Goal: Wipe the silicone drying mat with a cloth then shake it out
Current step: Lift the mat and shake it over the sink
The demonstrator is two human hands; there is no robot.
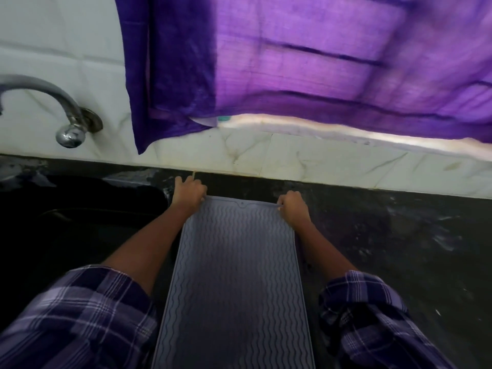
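A grey silicone drying mat (234,275) with wavy ridges stretches from the bottom of the view toward the wall, over the dark counter. My left hand (189,193) grips its far left corner. My right hand (292,206) grips its far right corner. Both fists are closed on the mat's far edge. No wiping cloth is in either hand.
A dark stone counter (399,235) runs along a white marble-tiled wall (292,155). A dark sink (80,222) lies to the left under a chrome tap (69,115). A purple curtain (306,62) hangs over the window above.
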